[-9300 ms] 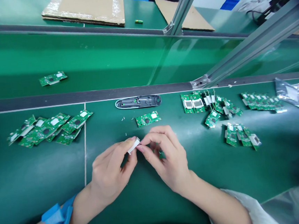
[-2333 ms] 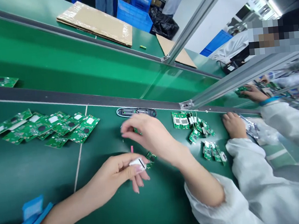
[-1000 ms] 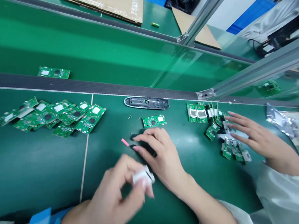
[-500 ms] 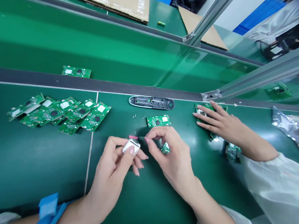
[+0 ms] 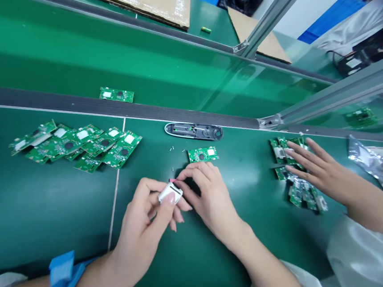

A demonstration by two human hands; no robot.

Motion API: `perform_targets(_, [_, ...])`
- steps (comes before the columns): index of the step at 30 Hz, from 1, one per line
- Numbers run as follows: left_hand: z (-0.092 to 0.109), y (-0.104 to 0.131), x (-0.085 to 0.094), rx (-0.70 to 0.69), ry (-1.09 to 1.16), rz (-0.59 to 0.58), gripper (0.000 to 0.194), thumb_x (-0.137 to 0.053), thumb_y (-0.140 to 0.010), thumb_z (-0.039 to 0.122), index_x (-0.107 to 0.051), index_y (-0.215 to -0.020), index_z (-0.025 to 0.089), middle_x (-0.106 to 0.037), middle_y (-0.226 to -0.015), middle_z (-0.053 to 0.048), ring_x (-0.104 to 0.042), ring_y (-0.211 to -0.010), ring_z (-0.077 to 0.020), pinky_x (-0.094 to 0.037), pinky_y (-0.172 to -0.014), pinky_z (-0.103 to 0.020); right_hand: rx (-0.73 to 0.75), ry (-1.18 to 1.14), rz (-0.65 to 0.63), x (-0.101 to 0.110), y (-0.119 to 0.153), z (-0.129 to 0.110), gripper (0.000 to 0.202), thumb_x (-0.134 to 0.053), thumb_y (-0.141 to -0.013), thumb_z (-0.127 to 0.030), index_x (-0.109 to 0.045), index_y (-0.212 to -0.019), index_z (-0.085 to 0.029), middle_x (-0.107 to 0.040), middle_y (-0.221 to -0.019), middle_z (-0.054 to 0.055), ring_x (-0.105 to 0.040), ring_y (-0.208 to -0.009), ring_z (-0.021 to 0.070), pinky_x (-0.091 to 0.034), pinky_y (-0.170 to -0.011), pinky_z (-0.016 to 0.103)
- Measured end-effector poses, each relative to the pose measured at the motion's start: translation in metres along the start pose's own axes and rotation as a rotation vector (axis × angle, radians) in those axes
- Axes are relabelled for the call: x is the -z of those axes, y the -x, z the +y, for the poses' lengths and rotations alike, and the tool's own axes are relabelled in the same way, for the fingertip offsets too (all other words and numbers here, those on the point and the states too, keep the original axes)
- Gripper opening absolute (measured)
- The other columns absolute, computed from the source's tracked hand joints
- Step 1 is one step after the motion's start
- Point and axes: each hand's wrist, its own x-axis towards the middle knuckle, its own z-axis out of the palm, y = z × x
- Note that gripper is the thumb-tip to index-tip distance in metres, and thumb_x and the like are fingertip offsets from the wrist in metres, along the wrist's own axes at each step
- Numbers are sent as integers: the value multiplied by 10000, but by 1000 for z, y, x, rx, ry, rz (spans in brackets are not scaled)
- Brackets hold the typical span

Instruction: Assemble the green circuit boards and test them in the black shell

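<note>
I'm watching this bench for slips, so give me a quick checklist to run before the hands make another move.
1. White part secure in the left hand: ok, pinched with its dark slot showing.
2. Pink strip gripped by the right hand: cannot tell; the fingertips are at it, but the grip is too small to make out.
3. Co-worker's hand apart from both: ok, it is over the boards at the right.
4. Small loose pieces gathered together: not ok, they lie scattered below the dark shell.
5. Nearest circuit board untouched by the right hand: cannot tell, the knuckles are very close.
</note>
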Motion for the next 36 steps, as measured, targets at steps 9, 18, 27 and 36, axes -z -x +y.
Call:
perform_targets(9, [1,-10,-1,70,24,67,161,-571,-940,338,-495,-905,201,-712,-794,-13,-632,-622,-131,-526,-526,-249,-101,-311,147,18,4,-13,131,-619,-900,-105,-598,-939,-228,-671,-878,-5,-604,-786,132,-482,-673,269])
perform_targets(18, [1,-9,0,110,-22,66,181,-545,-953,376,-475,-915,213,-647,-662,38,-608,-602,-128,-494,-574,-258,44,-218,192,10,8,-24,236,-604,-892,-53,-559,-1011,-251,-662,-767,-21,-595,-691,146,-473,-654,299])
perform_targets(27, [-3,-7,1,74,-72,65,159,-506,-980,365,-457,-923,225,-629,-669,75,-603,-610,-101,-485,-602,-238,110,-195,148,8,10,-25,263,-564,-896,-16,-545,-1033,-240,-671,-757,-32,-559,-648,134,-441,-661,285])
perform_targets(36, [-5,-6,3,47,-135,22,163,-482,-984,397,-487,-988,234,-622,-713,59,-604,-648,-114,-492,-622,-257,-127,-367,-35,17,6,-16,275,-692,-863,-160,-610,-1113,-243,-667,-962,10,-566,-883,172,-461,-766,290])
